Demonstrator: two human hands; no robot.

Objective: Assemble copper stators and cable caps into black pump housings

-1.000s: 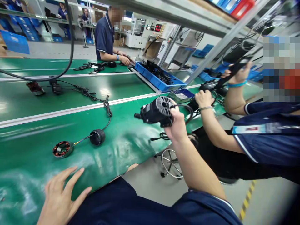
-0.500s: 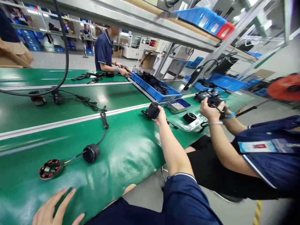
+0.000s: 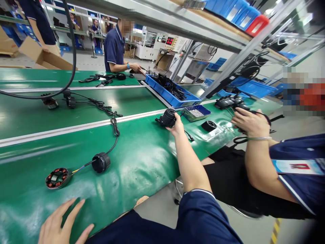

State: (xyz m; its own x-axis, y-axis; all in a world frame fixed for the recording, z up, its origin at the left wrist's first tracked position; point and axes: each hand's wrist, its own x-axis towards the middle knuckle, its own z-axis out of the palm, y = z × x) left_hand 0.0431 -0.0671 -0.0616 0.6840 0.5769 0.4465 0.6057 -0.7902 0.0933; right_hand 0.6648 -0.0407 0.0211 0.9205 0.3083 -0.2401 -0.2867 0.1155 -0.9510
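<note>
My right hand reaches far out over the green bench and grips a small black pump. The pump has a ribbed grille on top and a nozzle pointing left, and appears to rest on the bench. A cable with a plug trails to its right. Near the front edge, my left hand is open with fingers spread, holding nothing. Just beyond it lies a motor stator with copper windings. Coloured wires join it to a round black cap, whose bundled black cable runs back to the metal strip.
A blue tray of black cables and a small tray of metal parts stand beyond the pump. A black ring lies nearby. At right, a co-worker's hands handle a black part. A hanging cable crosses at left.
My right hand has carried the pump from above the bench edge farther away and down to the bench. My left hand stays spread. The co-worker's hands have come down together.
</note>
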